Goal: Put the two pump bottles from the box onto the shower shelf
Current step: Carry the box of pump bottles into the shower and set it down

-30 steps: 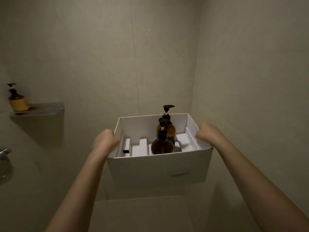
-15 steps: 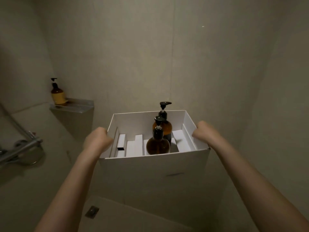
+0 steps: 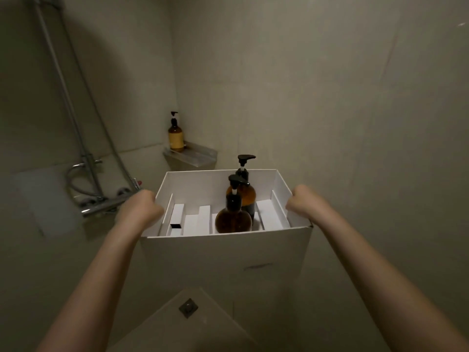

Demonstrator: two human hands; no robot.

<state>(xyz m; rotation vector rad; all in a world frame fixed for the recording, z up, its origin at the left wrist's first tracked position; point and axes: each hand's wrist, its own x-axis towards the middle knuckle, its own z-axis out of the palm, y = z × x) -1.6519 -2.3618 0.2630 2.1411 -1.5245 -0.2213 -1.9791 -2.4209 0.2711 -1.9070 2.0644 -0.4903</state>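
I hold a white cardboard box [image 3: 223, 262] in the air, chest high. My left hand [image 3: 138, 209] grips its left wall and my right hand [image 3: 305, 203] grips its right wall. Two amber pump bottles with black pumps stand upright inside: a round one [image 3: 233, 219] nearer to me and a taller one [image 3: 247, 196] behind it. White card dividers fill the rest of the box. The metal shower shelf [image 3: 195, 154] sits in the wall corner just beyond the box's far edge.
A third amber pump bottle [image 3: 176, 138] with a yellow label stands on the shelf's left end. A chrome shower mixer [image 3: 106, 205] with riser pipe and hose is on the left wall, close to my left hand. A floor drain [image 3: 188, 307] lies below the box.
My view has swung left, so the shelf moved from the far left towards the centre, just behind the box. The shower mixer came into view. Both hands keep the same hold on the box.
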